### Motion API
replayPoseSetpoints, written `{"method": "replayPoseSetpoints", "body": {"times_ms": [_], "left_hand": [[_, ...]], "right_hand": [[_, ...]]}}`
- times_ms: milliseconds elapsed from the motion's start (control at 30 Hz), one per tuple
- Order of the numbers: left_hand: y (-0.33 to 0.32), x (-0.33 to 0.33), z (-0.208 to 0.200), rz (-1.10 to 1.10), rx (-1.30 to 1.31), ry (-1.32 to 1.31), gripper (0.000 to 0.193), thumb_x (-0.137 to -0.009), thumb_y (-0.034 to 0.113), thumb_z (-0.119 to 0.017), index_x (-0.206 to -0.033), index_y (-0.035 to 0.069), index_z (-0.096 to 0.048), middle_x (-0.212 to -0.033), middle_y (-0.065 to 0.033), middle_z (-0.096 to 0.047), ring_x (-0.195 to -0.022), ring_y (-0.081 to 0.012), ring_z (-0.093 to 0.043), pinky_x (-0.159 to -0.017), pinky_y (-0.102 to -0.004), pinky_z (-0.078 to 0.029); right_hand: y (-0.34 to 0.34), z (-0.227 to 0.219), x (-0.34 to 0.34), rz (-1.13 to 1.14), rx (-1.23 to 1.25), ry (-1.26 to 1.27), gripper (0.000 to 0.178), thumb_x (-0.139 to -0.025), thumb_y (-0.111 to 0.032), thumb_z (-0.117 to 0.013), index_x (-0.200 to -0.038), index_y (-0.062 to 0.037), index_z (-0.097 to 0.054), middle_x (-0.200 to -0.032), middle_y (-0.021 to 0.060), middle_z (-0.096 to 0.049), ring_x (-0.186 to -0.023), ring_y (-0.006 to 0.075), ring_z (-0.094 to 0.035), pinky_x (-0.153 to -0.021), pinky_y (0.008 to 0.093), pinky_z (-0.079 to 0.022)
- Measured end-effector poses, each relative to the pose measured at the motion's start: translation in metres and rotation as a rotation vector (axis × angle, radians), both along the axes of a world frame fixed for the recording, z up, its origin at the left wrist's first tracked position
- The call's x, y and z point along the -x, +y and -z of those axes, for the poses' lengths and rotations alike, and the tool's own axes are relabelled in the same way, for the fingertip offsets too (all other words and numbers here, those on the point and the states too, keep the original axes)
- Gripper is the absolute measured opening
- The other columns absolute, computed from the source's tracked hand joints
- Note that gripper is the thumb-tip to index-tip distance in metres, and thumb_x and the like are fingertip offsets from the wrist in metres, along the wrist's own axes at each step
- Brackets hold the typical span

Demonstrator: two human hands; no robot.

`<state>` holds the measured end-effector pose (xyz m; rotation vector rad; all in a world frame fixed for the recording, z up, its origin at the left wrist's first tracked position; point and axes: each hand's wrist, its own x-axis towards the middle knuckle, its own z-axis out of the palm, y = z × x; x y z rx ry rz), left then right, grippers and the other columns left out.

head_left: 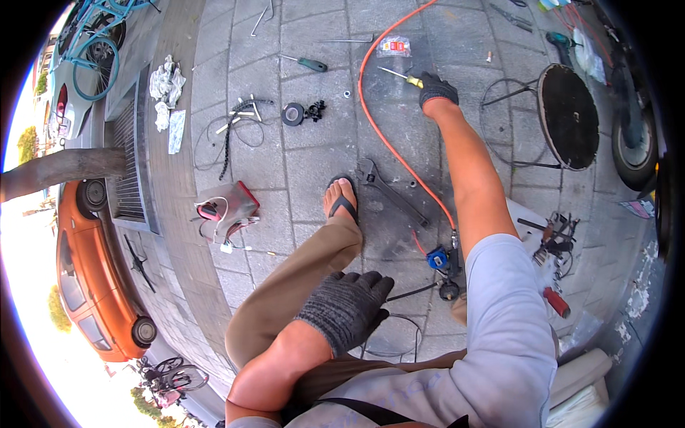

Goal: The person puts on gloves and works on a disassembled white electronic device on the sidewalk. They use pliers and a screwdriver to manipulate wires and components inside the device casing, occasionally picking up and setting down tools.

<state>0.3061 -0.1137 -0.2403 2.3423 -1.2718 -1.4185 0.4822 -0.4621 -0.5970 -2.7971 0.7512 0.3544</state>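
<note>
My right hand [437, 90], in a dark knit glove, reaches far out over the paving. Its fingers close on the yellow handle of a screwdriver [412, 81], whose thin shaft points left. Nearer my body, my gloved left hand [345, 308] hangs above my bent leg, empty, its fingers loosely stretched to the right. Close to the screwdriver lie an orange air hose [362, 77] and a small plastic packet [394, 47]. A green-handled screwdriver [312, 65] lies farther left. An adjustable wrench [394, 192] rests beside my sandalled foot [341, 197].
A blue-and-black gauge fitting [438, 258] ends the hose. Black tape [292, 114], a chain [228, 143] and a red-trimmed pouch [235, 202] lie left. A round black-topped stool [569, 116] lies tipped at right, before a wheel [635, 150]. A red-handled tool [556, 302] is near my right side.
</note>
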Motion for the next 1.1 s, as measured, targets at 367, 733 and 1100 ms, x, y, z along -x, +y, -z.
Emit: {"method": "replayPoseSetpoints", "body": {"times_ms": [367, 733, 1100], "left_hand": [[-0.021, 0.008, 0.001, 0.039, 0.223, -0.217, 0.042, -0.087, 0.025, -0.075, -0.123, 0.007, -0.066, -0.109, -0.018, -0.072, -0.102, -0.0378, -0.069, -0.092, -0.0459, -0.053], [-0.044, 0.072, -0.02, 0.27, 0.139, -0.279, 0.044, -0.09, 0.036, -0.069, -0.125, 0.008, -0.07, -0.113, -0.0202, -0.074, -0.109, -0.041, -0.069, -0.097, -0.0499, -0.052], [-0.087, 0.068, 0.008, 0.364, 0.076, -0.234, 0.055, -0.091, 0.039, -0.066, -0.137, 0.01, -0.063, -0.139, -0.0182, -0.063, -0.128, -0.0385, -0.06, -0.11, -0.0452, -0.046]], "right_hand": [[0.175, -0.042, 0.202, 0.328, -0.511, -0.066, 0.046, -0.09, -0.036, -0.061, -0.12, -0.0026, -0.068, -0.119, 0.0257, -0.07, -0.117, 0.0413, -0.067, -0.098, 0.0485, -0.054], [0.043, -0.364, 0.337, 0.279, -0.35, -0.689, 0.031, -0.097, -0.036, -0.066, -0.115, -0.0119, -0.07, -0.099, 0.017, -0.074, -0.091, 0.0337, -0.072, -0.082, 0.0418, -0.056], [-0.018, -0.423, 0.463, 0.579, -0.077, -0.342, 0.038, -0.092, -0.043, -0.062, -0.113, -0.0134, -0.072, -0.109, 0.0187, -0.073, -0.102, 0.039, -0.069, -0.091, 0.0458, -0.053]]}}
